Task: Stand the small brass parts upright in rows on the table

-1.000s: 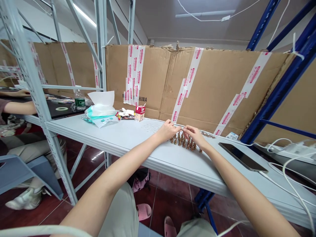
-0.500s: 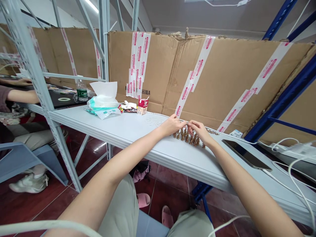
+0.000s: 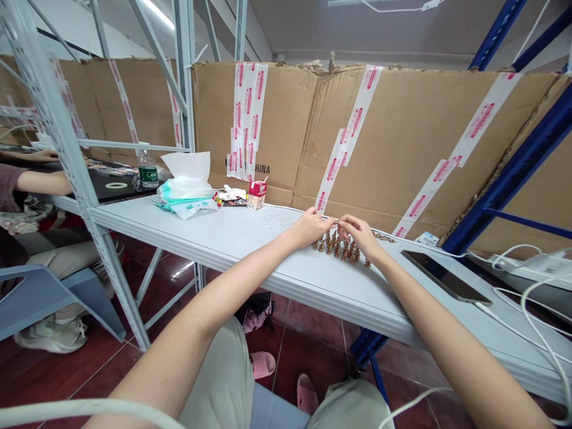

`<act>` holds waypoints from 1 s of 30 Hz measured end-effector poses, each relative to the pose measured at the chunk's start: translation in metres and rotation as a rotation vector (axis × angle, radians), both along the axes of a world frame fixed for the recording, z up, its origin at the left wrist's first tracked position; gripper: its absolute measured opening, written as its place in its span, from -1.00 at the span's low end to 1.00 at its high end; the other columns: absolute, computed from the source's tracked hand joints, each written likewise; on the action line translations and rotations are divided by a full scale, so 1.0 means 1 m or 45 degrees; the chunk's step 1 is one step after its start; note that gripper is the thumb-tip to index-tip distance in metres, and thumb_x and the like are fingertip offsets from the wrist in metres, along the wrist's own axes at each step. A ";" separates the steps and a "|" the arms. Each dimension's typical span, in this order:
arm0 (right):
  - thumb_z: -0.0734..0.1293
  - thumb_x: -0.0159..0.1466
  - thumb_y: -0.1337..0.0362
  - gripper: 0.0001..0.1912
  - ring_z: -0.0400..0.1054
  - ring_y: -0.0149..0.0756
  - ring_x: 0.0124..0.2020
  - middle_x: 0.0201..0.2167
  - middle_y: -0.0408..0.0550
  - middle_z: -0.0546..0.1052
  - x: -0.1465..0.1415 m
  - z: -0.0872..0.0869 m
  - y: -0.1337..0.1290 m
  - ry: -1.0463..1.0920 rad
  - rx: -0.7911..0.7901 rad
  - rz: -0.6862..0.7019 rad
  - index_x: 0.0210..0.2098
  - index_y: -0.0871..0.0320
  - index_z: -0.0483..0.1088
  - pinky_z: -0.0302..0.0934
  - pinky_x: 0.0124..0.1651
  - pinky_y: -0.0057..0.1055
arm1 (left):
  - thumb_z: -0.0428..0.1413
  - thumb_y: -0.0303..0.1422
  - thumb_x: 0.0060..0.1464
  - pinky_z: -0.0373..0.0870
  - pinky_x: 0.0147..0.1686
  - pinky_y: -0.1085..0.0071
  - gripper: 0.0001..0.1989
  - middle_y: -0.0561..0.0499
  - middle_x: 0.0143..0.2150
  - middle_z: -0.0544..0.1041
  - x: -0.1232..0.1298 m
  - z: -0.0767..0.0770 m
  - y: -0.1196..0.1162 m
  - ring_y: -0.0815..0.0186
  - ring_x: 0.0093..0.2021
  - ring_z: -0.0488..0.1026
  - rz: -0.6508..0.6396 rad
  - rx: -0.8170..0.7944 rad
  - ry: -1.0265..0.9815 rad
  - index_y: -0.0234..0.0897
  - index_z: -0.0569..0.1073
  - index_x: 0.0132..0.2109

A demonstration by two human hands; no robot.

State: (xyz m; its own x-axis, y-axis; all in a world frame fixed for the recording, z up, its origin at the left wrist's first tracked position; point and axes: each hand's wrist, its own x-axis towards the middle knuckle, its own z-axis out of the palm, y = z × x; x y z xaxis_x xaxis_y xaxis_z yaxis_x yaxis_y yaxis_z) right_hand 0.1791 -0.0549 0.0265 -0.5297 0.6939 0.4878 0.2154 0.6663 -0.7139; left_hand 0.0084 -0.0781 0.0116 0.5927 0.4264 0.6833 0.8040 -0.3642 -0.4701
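My left hand (image 3: 311,227) and my right hand (image 3: 356,231) meet fingertip to fingertip just above the grey table (image 3: 232,238). Both are closed in a pinch; whatever lies between the fingers is too small to make out. Below and between them stand several rows of small golden-brown pieces (image 3: 343,249), partly hidden by the hands. More flat brown pieces (image 3: 383,237) lie beyond my right hand. Left of my left hand, tiny clear pieces (image 3: 276,222) are scattered on the tabletop.
A phone (image 3: 444,277) with a white cable lies at the right. A red drink carton (image 3: 257,195) and a tissue pack (image 3: 185,185) stand at the left. Cardboard (image 3: 277,119) walls the back. At the far left, another person's arm (image 3: 42,182) rests by a bottle (image 3: 148,169).
The view has shifted slightly. My hands stay together in the same pinch above the brown pieces, with only a slight movement of the fingers.
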 end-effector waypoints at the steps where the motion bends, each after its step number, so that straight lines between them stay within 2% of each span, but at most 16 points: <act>1: 0.20 0.15 0.07 -0.72 0.07 -0.46 -0.63 -0.65 -0.21 0.27 0.000 0.000 -0.001 0.000 0.000 -0.017 -0.54 0.14 0.21 -0.01 -0.53 -0.46 | -0.31 -0.29 0.25 0.07 -0.28 0.35 -0.65 -0.04 -0.49 0.46 0.000 0.000 0.000 0.31 -0.43 0.41 0.006 -0.009 -0.006 -0.34 0.32 -0.25; 4: 0.20 0.14 0.07 -0.72 0.08 -0.46 -0.63 -0.66 -0.21 0.27 -0.001 0.001 -0.003 0.004 0.003 -0.051 -0.55 0.14 0.21 -0.01 -0.54 -0.47 | -0.31 -0.25 0.25 0.06 -0.28 0.36 -0.63 -0.02 -0.49 0.46 0.000 -0.001 0.001 0.32 -0.43 0.41 0.023 -0.022 -0.018 -0.34 0.31 -0.23; 8: 0.20 0.14 0.08 -0.72 0.10 -0.45 -0.62 -0.67 -0.20 0.28 -0.001 0.002 -0.005 0.002 0.005 -0.052 -0.55 0.14 0.21 -0.01 -0.54 -0.48 | -0.25 -0.15 0.21 0.05 -0.27 0.39 -0.63 0.01 -0.46 0.46 -0.001 -0.002 0.001 0.32 -0.39 0.42 0.006 -0.012 -0.042 -0.33 0.27 -0.12; 16: 0.20 0.14 0.06 -0.72 0.13 -0.44 -0.60 -0.65 -0.19 0.31 -0.001 0.002 -0.003 0.021 0.027 -0.046 -0.52 0.15 0.25 0.03 -0.52 -0.47 | -0.31 -0.29 0.26 0.05 -0.22 0.37 -0.67 -0.01 -0.43 0.47 0.001 -0.002 0.002 0.35 -0.38 0.41 -0.029 -0.023 -0.050 -0.34 0.29 -0.20; 22: 0.20 0.14 0.06 -0.71 0.11 -0.44 -0.63 -0.68 -0.20 0.30 0.000 0.000 0.000 -0.011 0.080 -0.052 -0.55 0.14 0.23 0.02 -0.52 -0.47 | -0.32 -0.32 0.26 0.08 -0.24 0.39 -0.67 0.01 -0.42 0.48 0.003 -0.002 0.001 0.37 -0.41 0.41 -0.019 -0.147 -0.053 -0.34 0.30 -0.16; 27: 0.19 0.15 0.08 -0.74 0.10 -0.45 -0.64 -0.69 -0.22 0.30 0.001 -0.002 0.001 0.003 0.075 -0.063 -0.51 0.14 0.24 0.01 -0.54 -0.48 | -0.23 -0.13 0.20 0.09 -0.22 0.41 -0.61 0.01 -0.43 0.49 0.004 -0.003 0.000 0.36 -0.37 0.42 -0.025 -0.221 -0.159 -0.34 0.30 -0.11; 30: 0.19 0.15 0.09 -0.75 0.11 -0.44 -0.64 -0.68 -0.21 0.31 0.001 -0.002 0.000 0.006 0.064 -0.049 -0.51 0.14 0.24 0.01 -0.54 -0.48 | -0.19 -0.12 0.18 0.09 -0.21 0.40 -0.62 0.01 -0.42 0.50 0.002 -0.002 0.000 0.35 -0.36 0.42 -0.023 -0.227 -0.218 -0.32 0.31 -0.12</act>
